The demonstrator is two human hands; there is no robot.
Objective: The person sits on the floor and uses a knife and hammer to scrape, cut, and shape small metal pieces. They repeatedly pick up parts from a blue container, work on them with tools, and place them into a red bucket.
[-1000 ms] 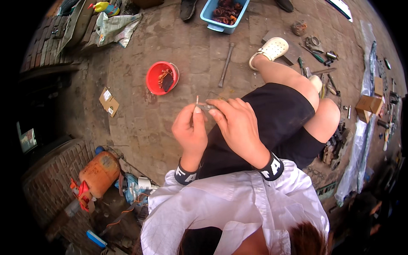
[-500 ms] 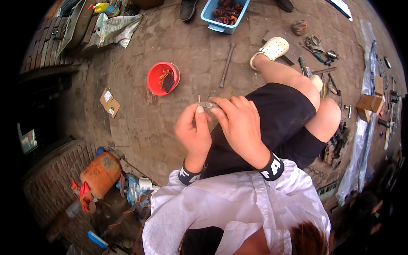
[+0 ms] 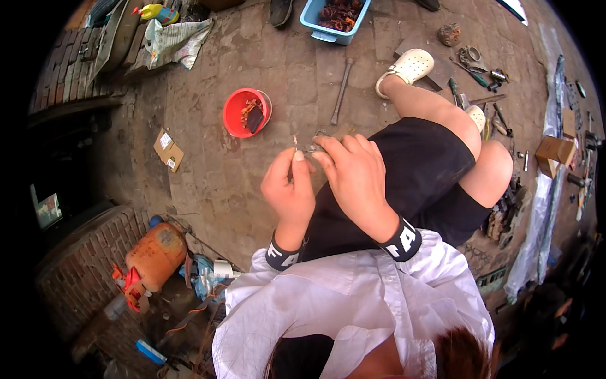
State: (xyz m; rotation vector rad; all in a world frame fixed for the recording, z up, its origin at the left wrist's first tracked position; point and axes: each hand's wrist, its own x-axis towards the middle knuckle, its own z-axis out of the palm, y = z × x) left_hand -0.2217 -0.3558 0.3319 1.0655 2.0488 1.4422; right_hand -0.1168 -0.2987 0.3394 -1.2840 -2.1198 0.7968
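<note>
In front of my lap, my left hand pinches a small thin stick-like piece upright between thumb and fingers; its upper end looks pinkish. Close beside it, my right hand has thumb and fingers closed on a small silvery or clear object, which reaches toward the left fingertips. A thin bent wire-like part sticks up by the right fingers. Both pieces are too small to name, and the fingers partly hide them.
A red bucket with scraps and a dark object stands ahead. Beyond are a metal bar and a blue tub of dark reddish parts. Tools and a cardboard box lie right; an orange tank lies left.
The silvery object has shifted in my right fingers and shows less of its length. My hands stay close together. The whole view has shifted slightly.
</note>
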